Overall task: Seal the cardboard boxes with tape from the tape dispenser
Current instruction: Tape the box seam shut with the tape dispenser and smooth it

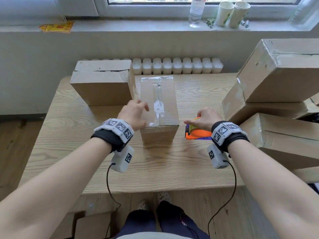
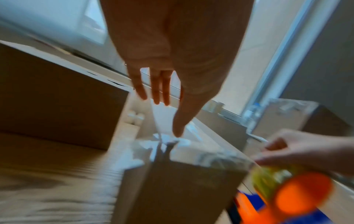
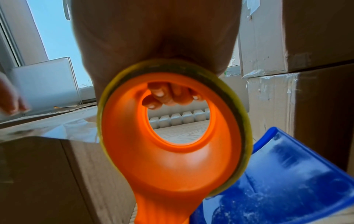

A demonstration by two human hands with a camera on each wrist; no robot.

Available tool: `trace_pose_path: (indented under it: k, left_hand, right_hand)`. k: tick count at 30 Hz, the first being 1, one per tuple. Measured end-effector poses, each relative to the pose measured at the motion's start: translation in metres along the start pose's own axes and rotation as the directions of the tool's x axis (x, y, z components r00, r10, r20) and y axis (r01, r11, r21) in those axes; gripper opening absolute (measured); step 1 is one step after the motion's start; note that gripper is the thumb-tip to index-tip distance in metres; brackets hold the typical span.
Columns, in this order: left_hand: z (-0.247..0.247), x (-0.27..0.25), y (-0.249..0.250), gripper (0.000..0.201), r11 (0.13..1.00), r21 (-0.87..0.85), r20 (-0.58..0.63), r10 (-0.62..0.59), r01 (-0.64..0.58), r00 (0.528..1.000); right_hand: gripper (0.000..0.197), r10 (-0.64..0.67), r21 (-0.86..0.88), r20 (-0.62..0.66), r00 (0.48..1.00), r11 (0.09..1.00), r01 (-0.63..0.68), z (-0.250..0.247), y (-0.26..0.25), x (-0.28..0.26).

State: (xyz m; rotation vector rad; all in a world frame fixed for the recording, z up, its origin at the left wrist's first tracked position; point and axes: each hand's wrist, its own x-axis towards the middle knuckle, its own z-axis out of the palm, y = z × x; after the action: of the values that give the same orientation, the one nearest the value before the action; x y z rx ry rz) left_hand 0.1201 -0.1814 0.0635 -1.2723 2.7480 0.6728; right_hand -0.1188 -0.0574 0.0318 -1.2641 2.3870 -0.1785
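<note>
A long cardboard box with clear tape along its top seam lies in the middle of the table. My left hand hovers over its near left top edge with straight fingers, thumb pointing down at the taped corner; whether it touches is unclear. My right hand grips the orange and blue tape dispenser just right of the box, fingers curled round the tape roll. A clear tape strip runs from the roll onto the box top. An unsealed box stands at the back left.
A stack of taped boxes fills the table's right side, close to my right hand. Behind the wooden table are a radiator and a windowsill with a bottle and paper cups. More cardboard sits on the floor.
</note>
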Motion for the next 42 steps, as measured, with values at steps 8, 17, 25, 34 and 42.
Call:
trace_pose_path:
  k: [8, 17, 25, 34, 42]
  left_hand:
    - [0.068, -0.010, 0.061, 0.059, 0.912, 0.044, 0.148, 0.398, -0.408, 0.905]
    - [0.088, -0.003, 0.038, 0.072, 0.814, 0.273, 0.152, 0.490, -0.513, 0.859]
    - [0.078, 0.002, 0.026, 0.074, 0.781, 0.276, 0.192, 0.527, -0.561, 0.828]
    - [0.074, -0.001, 0.031, 0.071, 0.785, 0.291, 0.199, 0.509, -0.546, 0.837]
    - [0.078, -0.015, 0.061, 0.062, 0.776, 0.466, 0.216, 0.366, -0.425, 0.905]
  right_hand:
    - [0.062, 0.020, 0.056, 0.025, 1.000, 0.998, -0.021, -0.004, 0.007, -0.004]
    - [0.032, -0.018, 0.302, 0.191, 0.981, 0.953, -0.041, -0.013, 0.036, -0.009]
    - [0.052, 0.083, 0.333, 0.163, 0.983, 0.933, -0.134, -0.016, 0.071, -0.022]
    - [0.037, 0.032, 0.318, 0.207, 0.978, 0.943, -0.099, -0.027, 0.072, -0.036]
    - [0.038, 0.054, 0.249, 0.269, 0.962, 0.961, -0.123, -0.049, 0.043, -0.031]
